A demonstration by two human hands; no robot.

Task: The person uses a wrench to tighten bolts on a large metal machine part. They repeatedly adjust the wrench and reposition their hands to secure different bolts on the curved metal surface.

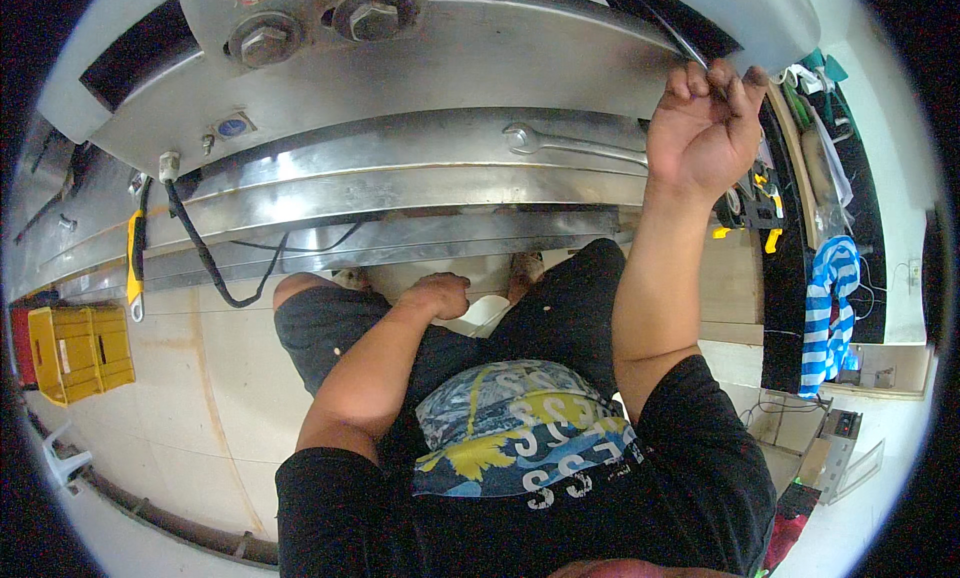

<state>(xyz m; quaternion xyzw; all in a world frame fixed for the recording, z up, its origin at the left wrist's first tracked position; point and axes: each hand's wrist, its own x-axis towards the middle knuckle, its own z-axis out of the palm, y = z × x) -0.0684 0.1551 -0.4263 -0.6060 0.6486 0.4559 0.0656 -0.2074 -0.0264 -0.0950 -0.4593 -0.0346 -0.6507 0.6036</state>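
Observation:
My right hand (705, 128) is raised at the upper right, palm toward me. Its fingers curl round the end of a thin metal rod (685, 44), which reaches up into a dark opening of the machine; its far end is hard to make out. My left hand (440, 295) rests low by my thigh, loosely closed, with no object visible in it. An open-end wrench (560, 141) lies on the steel ledge (400, 158), partly hidden behind my right wrist. Two large hex bolts (265, 43) sit in the metal bracket above the steel panel (480, 68).
A yellow-handled adjustable wrench (135, 263) hangs at the left beside a black cable (205, 253). Beyond it a yellow crate (80, 353) stands on the tiled floor (190, 418). At the right are yellow-and-black tools (760, 208) and a blue-striped cloth (830, 308).

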